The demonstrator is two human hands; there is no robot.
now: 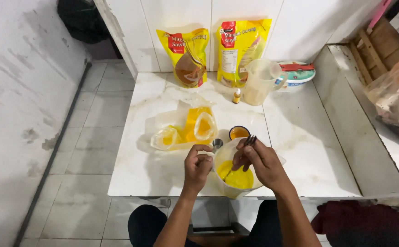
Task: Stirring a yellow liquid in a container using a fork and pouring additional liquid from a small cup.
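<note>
A clear plastic jug [229, 187] with thick yellow batter inside stands at the near edge of the white marble table [295, 142]. My left hand [197, 167] grips the jug's handle and rim on its left side. My right hand [256, 160] is over the jug's mouth, closed around a dark utensil [250, 139] whose end sticks up above my fingers. Just behind the jug stand a small metal cup [217, 144] and a small dark bowl [239, 132] with orange-yellow liquid.
A crumpled clear bag [183, 130] with yellow contents lies mid-table. At the back stand two yellow pouches [188, 57] [240, 45], a clear measuring jug [260, 82], a tiny yellow bottle [237, 96] and a lidded tub [300, 75]. A tiled counter with a plastic bag [393, 93] is at right.
</note>
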